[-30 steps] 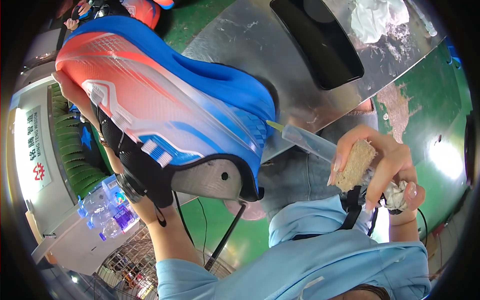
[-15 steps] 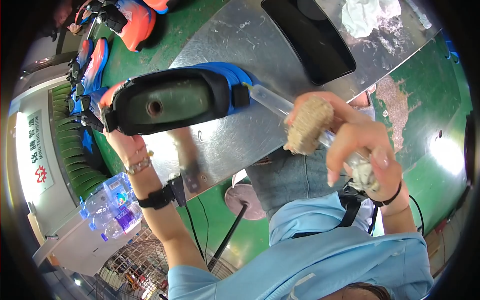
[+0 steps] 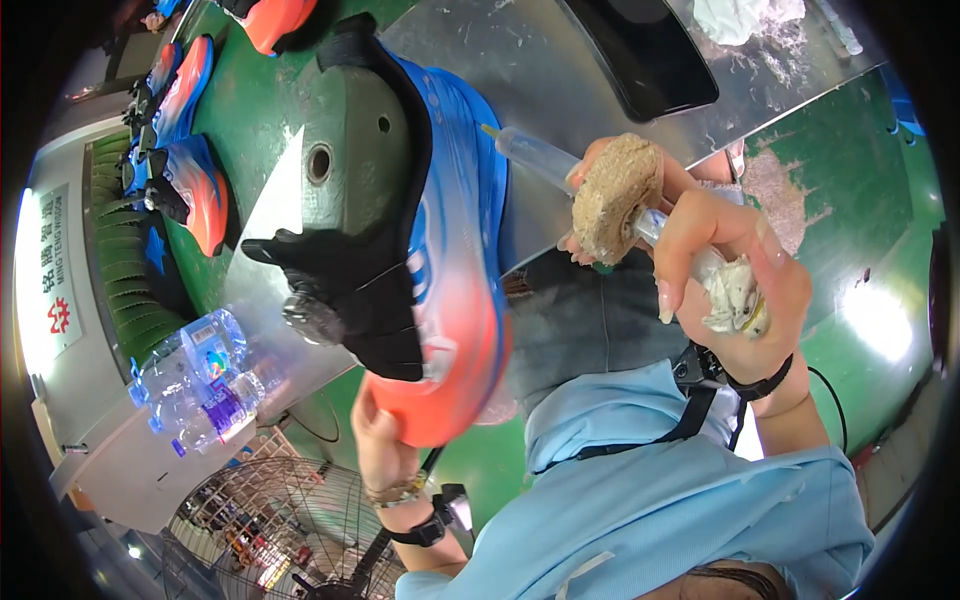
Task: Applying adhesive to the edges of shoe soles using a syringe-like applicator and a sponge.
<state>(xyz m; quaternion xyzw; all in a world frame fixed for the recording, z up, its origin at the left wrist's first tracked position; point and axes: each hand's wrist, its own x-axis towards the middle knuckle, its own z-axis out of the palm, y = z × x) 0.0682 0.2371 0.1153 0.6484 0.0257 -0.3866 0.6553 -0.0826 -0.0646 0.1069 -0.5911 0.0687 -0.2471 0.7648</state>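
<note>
A running shoe fading from blue to coral stands over the bench, on a grey-green shoe last with round holes. Its black tongue and laces hang to the left side. My left hand grips the coral toe, its fingers partly hidden under the shoe. In my right hand are a clear syringe-like tube with a thin yellowish tip, a tan crumbly lump around it, and a whitish wad at the palm. The tip points at the blue sole edge; contact cannot be told.
A black phone and white crumpled tissue lie on the metal bench. More coral and blue shoes stand at the left. Plastic bottles and a wire fan are at the lower left.
My left hand has swung the shoe round from lying crosswise to toe toward me, its coloured side now showing. The hand moved down and right. My right hand keeps nearly the same place.
</note>
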